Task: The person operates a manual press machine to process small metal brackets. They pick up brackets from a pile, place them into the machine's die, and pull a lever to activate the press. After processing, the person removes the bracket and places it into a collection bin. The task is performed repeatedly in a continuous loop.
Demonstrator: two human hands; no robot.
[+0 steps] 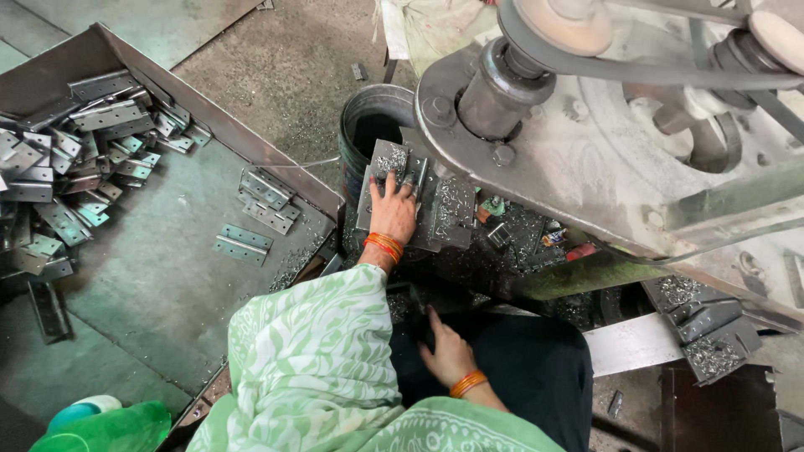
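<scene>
A worker's left hand stretches forward, fingers spread flat on a metal hinge plate on the swarf-covered press bed beneath a belt-driven machine. The right hand rests loosely curled and empty on the lap; loose hinges fill the tray at left.

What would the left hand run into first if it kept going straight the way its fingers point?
Probably the grey metal drum: the left hand lies on the shavings-covered steel plate, fingers pointing toward it. Depth is unclear.
</scene>
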